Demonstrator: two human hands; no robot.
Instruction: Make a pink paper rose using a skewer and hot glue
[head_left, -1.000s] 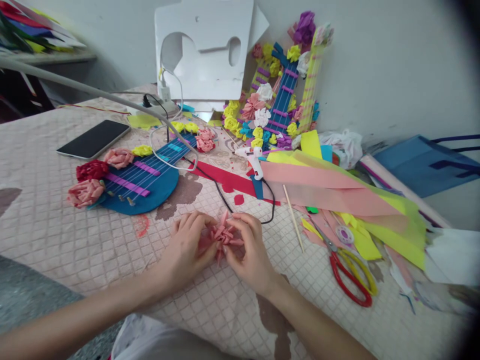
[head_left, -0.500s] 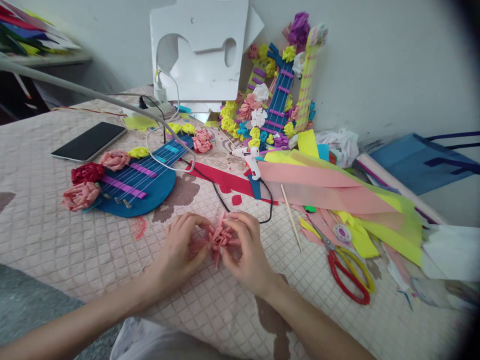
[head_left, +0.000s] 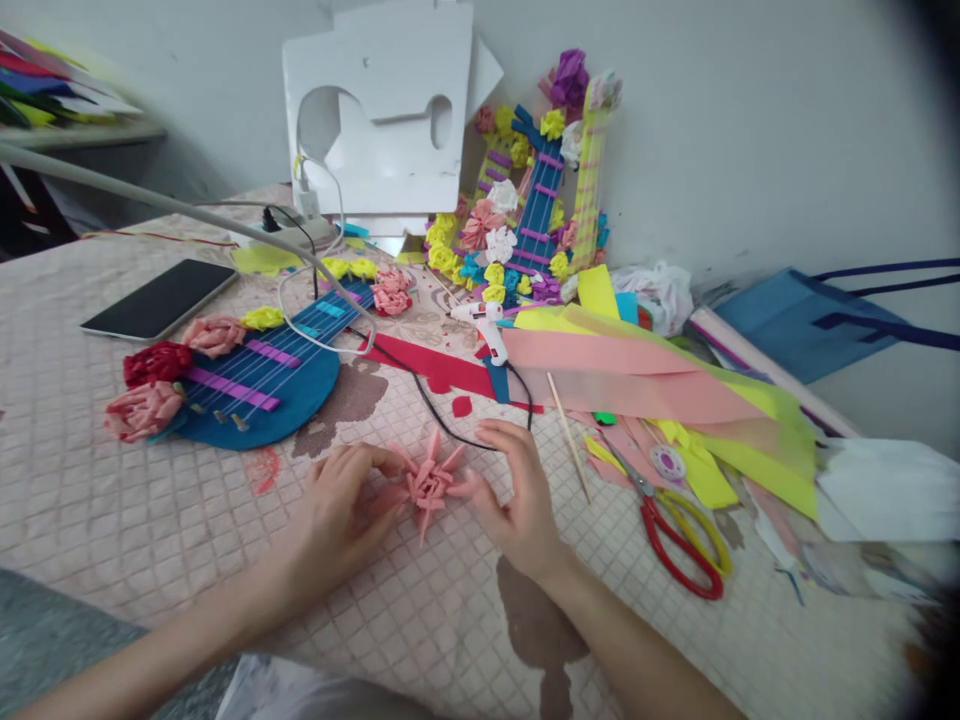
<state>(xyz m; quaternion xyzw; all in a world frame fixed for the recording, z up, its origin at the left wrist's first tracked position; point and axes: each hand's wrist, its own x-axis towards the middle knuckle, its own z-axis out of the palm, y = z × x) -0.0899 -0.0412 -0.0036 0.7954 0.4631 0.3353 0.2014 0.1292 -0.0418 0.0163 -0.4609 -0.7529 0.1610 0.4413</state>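
A pink paper flower [head_left: 430, 486] with narrow pointed petals and a folded centre is just above the quilted tablecloth. My left hand [head_left: 341, 510] is closed on its left petals, thumb and fingers pinched together. To its right, my right hand [head_left: 517, 500] is open, with fingers and thumb spread. Its thumb tip is beside a right-hand petal; whether it touches I cannot tell. Beyond the left hand lies a blue toy guitar [head_left: 300, 395] with purple strips, white strings and paper roses [head_left: 142, 410].
A white glue gun [head_left: 491, 330] and its black cord lie ahead. Red-and-yellow-handled scissors [head_left: 682, 545], a thin stick [head_left: 570, 437] and pink and yellow paper sheets [head_left: 615, 365] are at right. A tablet [head_left: 161, 298] lies at left; decorated guitars [head_left: 540, 210] lean against the wall.
My right hand has let go of the flower's centre and moved right, its fingers spreading. More of the flower shows now. The view has shifted slightly.
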